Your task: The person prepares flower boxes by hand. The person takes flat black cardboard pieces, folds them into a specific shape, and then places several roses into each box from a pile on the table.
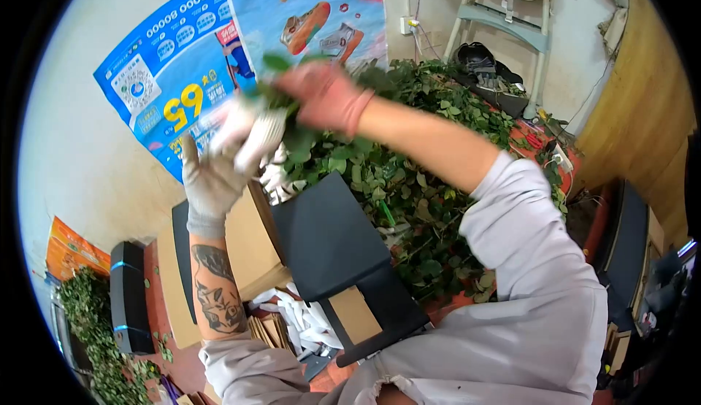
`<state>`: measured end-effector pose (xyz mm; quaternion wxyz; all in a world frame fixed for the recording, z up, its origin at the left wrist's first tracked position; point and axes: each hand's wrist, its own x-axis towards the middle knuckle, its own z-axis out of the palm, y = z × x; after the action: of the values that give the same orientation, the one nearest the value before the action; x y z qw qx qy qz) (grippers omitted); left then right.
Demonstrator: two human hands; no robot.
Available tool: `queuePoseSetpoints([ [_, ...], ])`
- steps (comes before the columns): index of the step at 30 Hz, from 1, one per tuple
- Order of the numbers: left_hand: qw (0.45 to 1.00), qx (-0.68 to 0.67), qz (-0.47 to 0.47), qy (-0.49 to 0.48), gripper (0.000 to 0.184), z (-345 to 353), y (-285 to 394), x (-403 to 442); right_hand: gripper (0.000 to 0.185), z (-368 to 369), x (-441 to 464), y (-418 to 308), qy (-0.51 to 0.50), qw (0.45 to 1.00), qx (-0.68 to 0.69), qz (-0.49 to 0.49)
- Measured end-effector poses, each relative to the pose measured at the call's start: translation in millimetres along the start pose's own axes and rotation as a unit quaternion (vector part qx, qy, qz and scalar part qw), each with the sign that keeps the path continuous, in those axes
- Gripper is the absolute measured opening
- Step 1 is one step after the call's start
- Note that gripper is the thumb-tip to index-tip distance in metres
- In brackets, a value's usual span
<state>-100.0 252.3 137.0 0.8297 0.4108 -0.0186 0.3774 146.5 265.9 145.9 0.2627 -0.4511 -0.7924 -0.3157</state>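
Blurry green leaves half-hidden in curled-up red-gloved right grip; can't tell on white-gloved left grip; green leafy heap mid-frame.

left hand: white knit glove, dark forearm tattoo | right hand: pinkish-red glove | top: pale grey, sleeves bunched near elbows

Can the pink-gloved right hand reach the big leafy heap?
Probably yes: the right hand appears close to the leafy heap, with no visible barrier between, though it may be busy with the green leaves beside it.
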Motion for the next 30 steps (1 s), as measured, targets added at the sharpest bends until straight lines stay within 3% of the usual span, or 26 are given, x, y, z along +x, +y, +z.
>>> queuePoseSetpoints([
  [1,0.994,0.103,0.018,0.028,0.059,0.0,-6.7,5.3,0.048,-23.2,0.0,19.7,0.063,0.998,-0.019,0.021],
  [2,0.977,0.204,0.033,0.055,0.059,-0.8,-14.3,10.9,0.047,-55.6,1.8,36.0,0.033,0.989,0.030,0.139],
  [3,0.900,0.418,0.007,0.122,0.053,-0.8,-27.0,18.0,0.038,-51.1,-1.4,85.4,0.107,0.985,-0.062,0.120],
  [4,0.787,0.614,0.005,0.052,0.046,-25.1,-36.5,15.6,0.021,-80.5,-0.6,128.8,0.112,0.959,-0.258,0.019],
  [5,0.732,0.668,-0.115,0.069,0.044,-55.9,-51.0,16.3,0.021,-103.5,-3.6,158.4,0.203,0.935,-0.211,0.200],
  [6,0.689,0.715,-0.112,0.020,0.060,-74.9,-68.6,10.2,0.020,-129.4,-10.9,188.8,0.281,0.910,-0.140,0.270],
  [7,0.661,0.730,-0.173,0.010,0.062,-74.2,-85.6,2.7,0.019,-156.8,-21.8,214.1,0.356,0.886,-0.068,0.288],
  [8,0.636,0.751,-0.171,-0.042,0.064,-96.1,-104.8,-5.1,0.018,-183.1,-31.1,235.8,0.418,0.865,-0.019,0.279],
  [9,0.609,0.758,-0.216,-0.088,0.068,-115.3,-120.7,-12.5,0.017,-210.3,-41.5,253.9,0.466,0.846,0.016,0.258],
  [10,0.559,0.751,-0.325,-0.134,0.070,-126.1,-132.3,-17.2,0.017,-236.6,-46.9,262.1,0.503,0.833,0.040,0.228],
  [12,0.543,0.689,-0.436,-0.202,0.071,-101.6,-135.4,-24.2,0.016,-285.5,-47.5,263.1,0.542,0.825,0.053,0.153],
  [14,0.521,0.686,-0.457,-0.221,0.068,-108.8,-137.9,-20.3,0.016,-316.4,-39.4,254.2,0.541,0.837,0.057,0.067],
  [16,0.499,0.683,-0.477,-0.238,0.066,-114.7,-139.5,-13.8,0.016,-310.8,-19.9,242.0,0.490,0.871,0.044,-0.010],
  [18,0.529,0.684,-0.452,-0.220,0.066,-118.6,-135.8,-1.1,0.024,-251.0,-6.7,220.2,0.445,0.877,-0.101,0.149],
  [19,0.519,0.696,-0.451,-0.206,0.066,-120.1,-136.1,5.8,0.031,-211.4,-0.2,170.0,0.337,0.928,-0.109,0.117],
  [20,0.517,0.698,-0.452,-0.204,0.066,-116.5,-135.0,10.6,0.029,-166.8,11.1,177.9,0.347,0.912,-0.217,0.020],
  [21,0.517,0.708,-0.441,-0.192,0.065,-110.7,-132.7,14.5,0.031,-135.0,16.3,168.6,0.154,0.862,-0.479,0.053],
  [24,0.534,0.709,-0.423,-0.184,0.065,-119.4,-136.6,12.2,0.032,-22.0,22.4,92.8,-0.068,0.959,-0.274,0.022],
  [26,0.546,0.693,-0.448,-0.143,0.065,-114.4,-139.7,9.0,0.026,56.5,0.8,56.7,-0.207,0.943,-0.256,-0.037],
  [27,0.561,0.672,-0.468,-0.120,0.063,-105.7,-136.6,7.5,0.021,111.9,-16.7,52.1,-0.165,0.959,-0.212,-0.088],
  [28,0.562,0.671,-0.470,-0.117,0.063,-110.6,-137.9,3.2,0.023,159.8,-30.9,45.3,-0.253,0.958,-0.129,-0.052],
  [30,0.592,0.697,-0.388,-0.118,0.062,-121.7,-139.3,-8.3,0.029,230.5,-70.5,40.1,-0.244,0.967,-0.069,-0.025],
])
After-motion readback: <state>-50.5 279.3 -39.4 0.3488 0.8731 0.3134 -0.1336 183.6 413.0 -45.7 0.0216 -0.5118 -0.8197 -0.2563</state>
